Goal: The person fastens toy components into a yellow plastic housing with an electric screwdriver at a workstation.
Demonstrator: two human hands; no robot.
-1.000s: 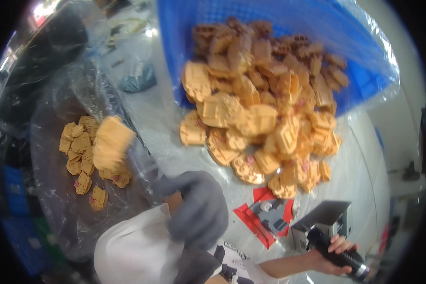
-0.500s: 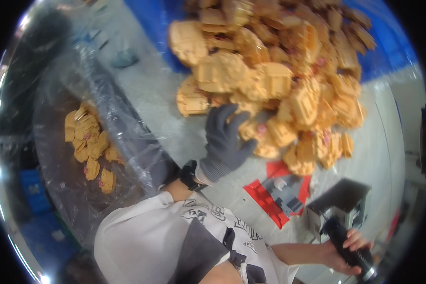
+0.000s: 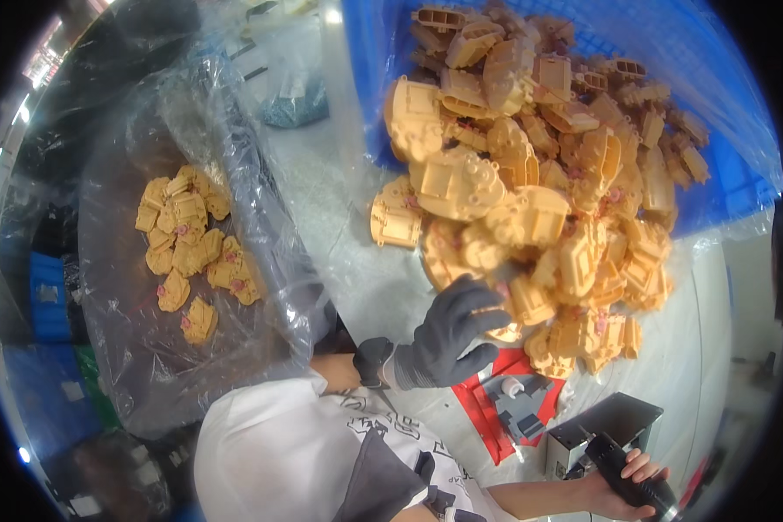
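My left hand [image 3: 457, 335], in a dark grey knit glove, is at the near edge of a heap of yellow moulded plastic housings [image 3: 461, 184]. Its fingers are bent but apart, beside a housing at the heap's edge that they partly cover; no firm grip on it shows. At the lower right my bare right hand [image 3: 639, 474] is wrapped round a black electric screwdriver [image 3: 613, 459], whose thin tip points up and left. Between the hands sits a red fixture [image 3: 474, 409] with a grey block [image 3: 519, 413] on it.
A blue crate [image 3: 739, 165] lined with clear plastic backs the heap. To the left, a plastic-lined bin [image 3: 113, 348] holds several yellow housings [image 3: 183, 230]. A black-topped metal box [image 3: 613, 418] stands beside the screwdriver. A bagged bluish bundle [image 3: 296, 104] lies on the far table.
The view has shifted, so the heap and bin appear lower and farther right. My left hand's spread fingers have curled more at the heap's near edge. My right hand still holds the screwdriver.
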